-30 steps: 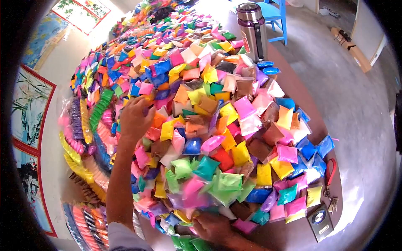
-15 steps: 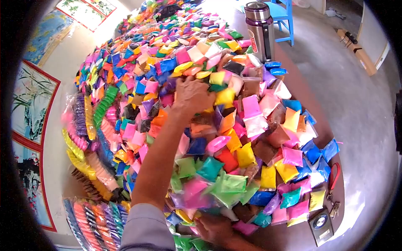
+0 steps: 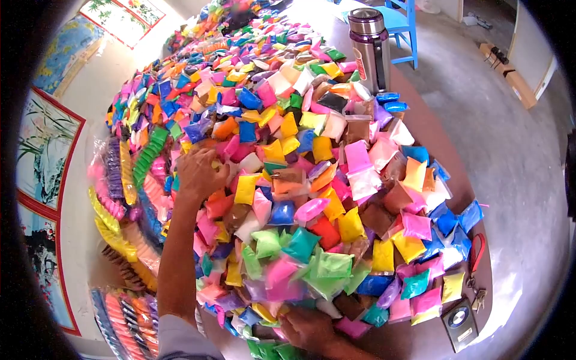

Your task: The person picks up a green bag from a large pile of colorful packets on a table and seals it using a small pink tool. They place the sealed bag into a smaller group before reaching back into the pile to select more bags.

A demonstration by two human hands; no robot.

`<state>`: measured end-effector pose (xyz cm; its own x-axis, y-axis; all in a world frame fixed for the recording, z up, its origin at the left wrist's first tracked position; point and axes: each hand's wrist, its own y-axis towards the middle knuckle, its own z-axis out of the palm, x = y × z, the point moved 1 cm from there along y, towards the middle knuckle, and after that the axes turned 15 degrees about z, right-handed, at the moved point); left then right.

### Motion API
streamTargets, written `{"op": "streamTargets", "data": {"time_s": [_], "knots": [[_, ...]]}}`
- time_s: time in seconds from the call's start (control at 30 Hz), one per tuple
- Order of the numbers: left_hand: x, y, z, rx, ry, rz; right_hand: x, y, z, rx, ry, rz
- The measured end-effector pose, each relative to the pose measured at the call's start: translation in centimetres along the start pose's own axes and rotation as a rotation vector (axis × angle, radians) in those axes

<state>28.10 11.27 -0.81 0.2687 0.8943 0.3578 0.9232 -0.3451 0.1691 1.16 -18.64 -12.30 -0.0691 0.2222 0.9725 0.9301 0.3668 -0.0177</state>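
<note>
My left hand (image 3: 201, 172) rests on the left part of a large heap of small coloured packets, fingers bent down among them. An orange packet (image 3: 206, 144) lies just beyond its fingers; the fingertips are hidden, so a hold cannot be made out. Low in the view, my right hand (image 3: 306, 327) is curled at the heap's near edge, its fingers bent round something too hidden to name. Above it is a blurred pink packet (image 3: 282, 273). Beside that lie light green packets (image 3: 330, 267), and a teal packet (image 3: 301, 244) sits farther up.
A steel flask (image 3: 369, 54) stands at the heap's far right. Keys (image 3: 479, 300) with a red strap and a small dark device (image 3: 460, 324) lie near the table's right edge. Strips of packets (image 3: 129, 318) are at lower left. A blue chair (image 3: 403, 30) stands behind.
My left hand has moved left and slightly down across the heap. Packets it covered now show, and several near its forearm lie differently. My right hand has stayed in place.
</note>
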Motion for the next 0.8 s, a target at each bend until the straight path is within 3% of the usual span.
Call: {"op": "streamTargets", "data": {"time_s": [0.1,0.17,0.27,0.37,0.43,0.47,0.53,0.67,0.73,0.8], "knots": [[-3.8,1.8,-2.9,0.149,0.068,-0.043,-0.9,-0.4,0.6,0.025,-0.014,0.009],[-5.8,4.6,-2.9,-0.068,-0.045,0.111,-1.3,-0.6,0.9,0.033,-0.025,0.009],[-8.5,10.5,-0.8,-0.184,-0.250,0.138,-0.6,-0.8,-0.2,0.108,0.108,0.082],[-9.6,15.8,3.5,-0.124,-0.165,0.148,0.3,0.1,-1.6,0.212,0.082,0.122],[-9.8,16.9,5.8,-0.146,-0.144,0.169,0.5,0.2,-1.7,0.531,0.430,0.530],[-9.7,17.3,6.8,-0.172,-0.113,0.181,0.0,-0.1,-1.2,0.523,0.430,0.536],[-9.2,17.6,8.2,-0.137,-0.069,0.156,-1.1,-0.8,0.0,0.059,-0.026,-0.019],[-9.0,14.6,5.7,-0.047,0.038,0.099,-0.9,-1.1,0.2,-0.030,-0.008,-0.077],[-7.8,12.4,4.3,-0.258,-0.234,-0.002,-0.9,-0.8,0.5,0.041,-0.029,0.007],[-7.3,10.8,2.9,-0.325,-0.258,0.032,-0.5,-1.1,0.6,0.075,-0.004,-0.018]]}}
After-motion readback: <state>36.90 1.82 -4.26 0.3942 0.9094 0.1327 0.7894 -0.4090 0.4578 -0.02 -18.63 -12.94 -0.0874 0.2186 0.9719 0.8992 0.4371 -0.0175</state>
